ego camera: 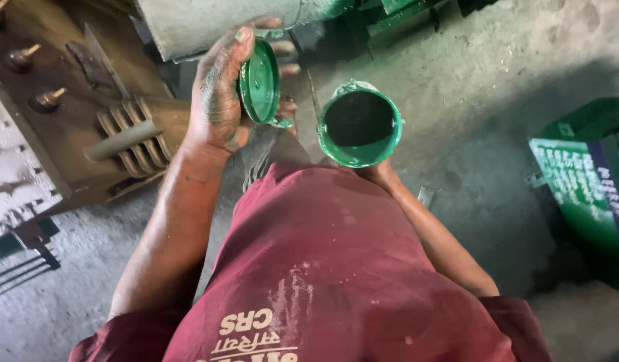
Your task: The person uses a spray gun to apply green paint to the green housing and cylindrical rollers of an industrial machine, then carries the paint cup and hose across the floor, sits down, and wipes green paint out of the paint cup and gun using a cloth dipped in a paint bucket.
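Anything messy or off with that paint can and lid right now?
Yes. The open paint can in the right hand has green paint smeared over its rim and outer wall. The lid, held on edge in the left hand, is coated green, and green marks that hand's fingertips. No spill shows on the floor.

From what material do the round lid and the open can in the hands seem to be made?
Lid: probably thin pressed metal, coated in glossy green paint; its stamped concentric rings and raised rim suggest this.
Can: likely metal too, with a thin rolled rim, smeared in wet-looking green paint; the inside is dark, so this is unsure.
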